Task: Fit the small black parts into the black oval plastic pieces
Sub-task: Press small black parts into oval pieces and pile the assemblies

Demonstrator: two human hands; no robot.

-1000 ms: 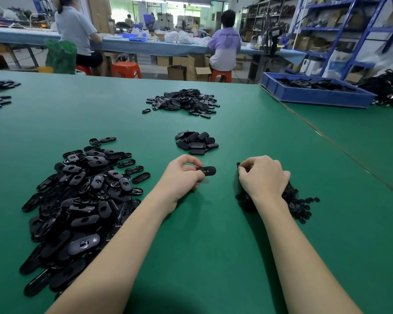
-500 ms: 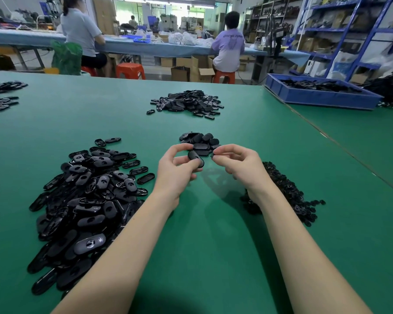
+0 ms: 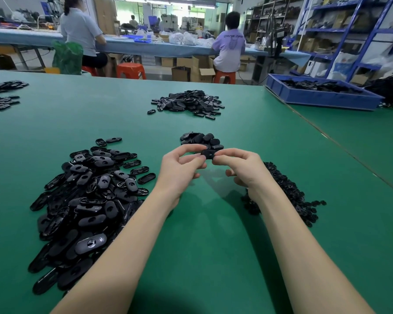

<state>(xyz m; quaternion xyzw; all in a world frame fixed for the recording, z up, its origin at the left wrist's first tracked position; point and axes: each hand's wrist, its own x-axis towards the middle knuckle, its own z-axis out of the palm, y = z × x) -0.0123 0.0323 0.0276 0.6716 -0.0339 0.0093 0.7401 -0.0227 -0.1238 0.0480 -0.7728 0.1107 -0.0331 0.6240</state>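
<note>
My left hand (image 3: 179, 168) and my right hand (image 3: 243, 168) meet above the green table (image 3: 202, 245), both pinching one black oval piece (image 3: 208, 153) between fingertips and thumbs. A small black part at the right fingertips cannot be made out. A big heap of black oval pieces (image 3: 86, 200) lies left of my left forearm. The pile of small black parts (image 3: 288, 191) lies right of my right wrist, partly hidden by it. A small cluster of oval pieces (image 3: 202, 139) sits just beyond my hands.
Another heap of oval pieces (image 3: 188, 103) lies farther back at centre, and more pieces (image 3: 0, 96) at the far left edge. A blue bin (image 3: 322, 95) of black parts stands at the back right. Two people sit at a far bench.
My right hand left the small-parts pile and rose to meet my left hand. The left hand lifted the oval piece off the table; both hands now hold it.
</note>
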